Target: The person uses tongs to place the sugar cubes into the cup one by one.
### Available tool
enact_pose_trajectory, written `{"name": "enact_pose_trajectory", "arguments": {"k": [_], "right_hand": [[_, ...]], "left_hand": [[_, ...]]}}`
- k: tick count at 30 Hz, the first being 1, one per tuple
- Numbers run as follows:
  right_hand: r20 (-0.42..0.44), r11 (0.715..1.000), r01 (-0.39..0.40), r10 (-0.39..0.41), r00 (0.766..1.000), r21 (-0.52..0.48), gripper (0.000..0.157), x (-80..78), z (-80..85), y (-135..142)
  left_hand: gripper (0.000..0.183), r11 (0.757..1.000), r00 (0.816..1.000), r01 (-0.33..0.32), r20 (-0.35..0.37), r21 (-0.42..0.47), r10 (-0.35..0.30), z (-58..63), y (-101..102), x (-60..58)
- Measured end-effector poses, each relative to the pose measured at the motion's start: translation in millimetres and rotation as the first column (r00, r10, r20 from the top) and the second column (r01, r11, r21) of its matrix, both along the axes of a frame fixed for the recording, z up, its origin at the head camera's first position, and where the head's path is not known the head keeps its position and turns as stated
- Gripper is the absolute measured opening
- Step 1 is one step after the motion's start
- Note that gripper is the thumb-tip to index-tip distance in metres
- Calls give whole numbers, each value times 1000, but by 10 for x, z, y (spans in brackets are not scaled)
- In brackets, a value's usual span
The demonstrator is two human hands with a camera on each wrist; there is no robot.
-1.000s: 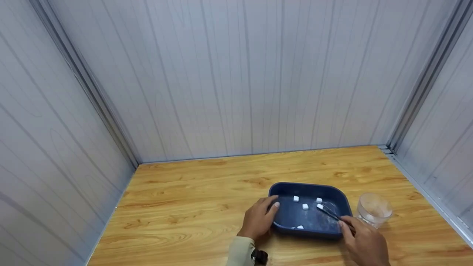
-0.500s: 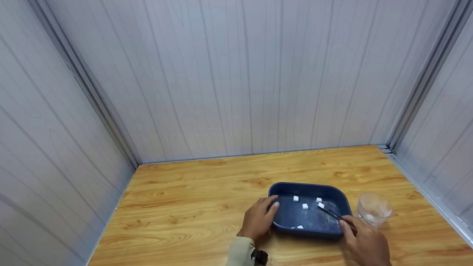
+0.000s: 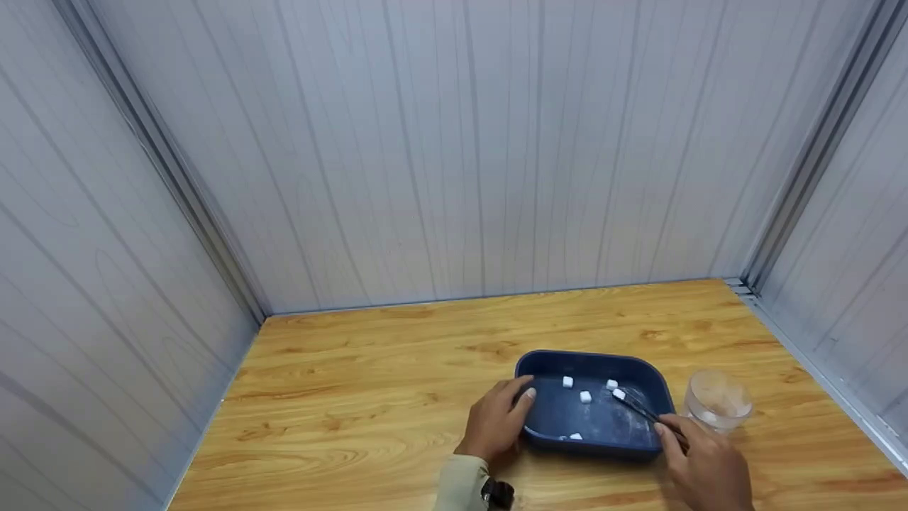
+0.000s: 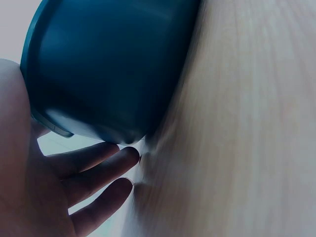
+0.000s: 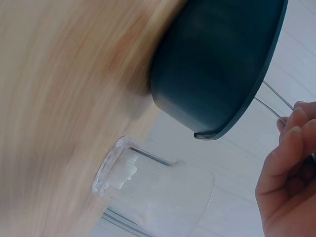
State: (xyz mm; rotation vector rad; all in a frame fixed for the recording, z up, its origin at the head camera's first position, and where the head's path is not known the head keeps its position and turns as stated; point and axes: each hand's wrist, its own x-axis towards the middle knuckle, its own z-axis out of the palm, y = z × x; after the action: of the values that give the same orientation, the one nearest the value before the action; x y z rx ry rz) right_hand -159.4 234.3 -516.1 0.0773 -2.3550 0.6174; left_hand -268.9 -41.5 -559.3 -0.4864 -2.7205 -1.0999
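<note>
Clearly, in the head view, the work sits at the lower right of the frame: one blue tray (image 3: 553,419) on a wooden table (image 3: 355,383), with one clear cup (image 3: 718,401) just beside its right end. The right hand (image 3: 702,458) pinches one pair of black tweezers (image 3: 642,411), whose tips meet a white cube (image 3: 619,394) in the tray's right half. They seem to grip it, though I cannot tell whether it is off the floor. Three more cubes (image 3: 585,397) lie in the tray, making four, plus a white scrap (image 3: 576,436) by the near wall, partly hidden. The left hand (image 3: 496,419) holds the tray's left rim. The step in hand looks like taking up that cube; the next move would call for a steady pinch and a lift clear of the wall.

In the left wrist view, the tray fills the upper left, three fingers (image 4: 102,173) spread loosely outside it.

In the right wrist view, two prongs, slightly apart, cross the rim at right; the cup, lower centre, contains white lumps (image 5: 123,175), number unclear.
</note>
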Motion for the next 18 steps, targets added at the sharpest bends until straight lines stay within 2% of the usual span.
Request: {"name": "enact_pose_trajectory", "arguments": {"k": [18], "right_hand": [[-8, 1000, 12, -12, 1000, -13, 15, 10, 13, 18]], "left_hand": [[47, 1000, 1000, -13, 27, -1, 13, 4, -2, -2]]}}
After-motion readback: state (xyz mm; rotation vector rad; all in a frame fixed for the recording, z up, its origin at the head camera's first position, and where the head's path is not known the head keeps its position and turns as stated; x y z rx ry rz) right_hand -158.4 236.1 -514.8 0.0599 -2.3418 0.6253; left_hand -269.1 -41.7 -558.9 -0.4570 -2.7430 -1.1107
